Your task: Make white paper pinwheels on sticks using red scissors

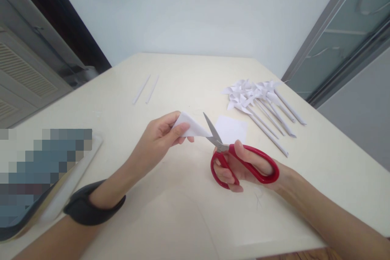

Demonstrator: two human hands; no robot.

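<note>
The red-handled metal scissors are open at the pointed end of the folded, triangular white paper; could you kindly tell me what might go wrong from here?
The folded, triangular white paper is pinched in the left hand near its wide end, so its pointed end might bend or slip during a cut. The red-handled metal scissors in the right hand point open toward the left fingertips, which could be nicked if the scissors advanced too far.

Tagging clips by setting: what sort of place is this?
Probably a room in a home, its pale table used for crafts: paper pinwheels lie on it, a louvered door stands at left, and wood-look floor shows below.
</note>
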